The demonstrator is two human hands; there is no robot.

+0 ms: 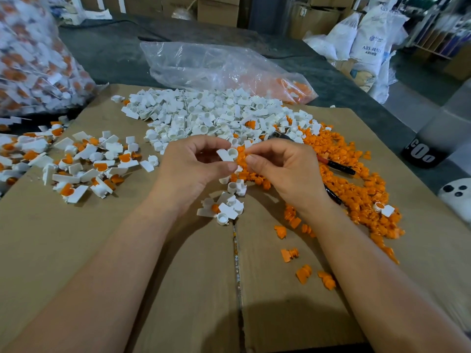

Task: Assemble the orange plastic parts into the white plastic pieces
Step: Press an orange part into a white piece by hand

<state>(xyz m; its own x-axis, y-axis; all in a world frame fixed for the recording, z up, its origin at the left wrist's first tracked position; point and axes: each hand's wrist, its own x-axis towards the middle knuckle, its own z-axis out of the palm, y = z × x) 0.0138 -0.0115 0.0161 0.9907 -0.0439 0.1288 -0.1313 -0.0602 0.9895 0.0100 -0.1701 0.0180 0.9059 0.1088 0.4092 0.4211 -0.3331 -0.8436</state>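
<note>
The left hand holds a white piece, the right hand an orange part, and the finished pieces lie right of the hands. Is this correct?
Not quite: in the head view the finished pieces lie left of the hands, not right. The rest stands: the left hand holds a white piece, the right hand an orange part.

A white plastic piece (pixel 227 154) and an orange part (pixel 240 155) showed bright above the plain brown cardboard surface (pixel 178 276). A heap of white pieces (pixel 209 113) lay toward its far edge. Loose orange parts (pixel 356 187) ran along its right edge. White-and-orange assembled pieces (pixel 84 164) were scattered at its left edge. A clear bag (pixel 216 64) beyond the far edge showed orange inside. A tool's handles (pixel 340 167) were red and black.
</note>
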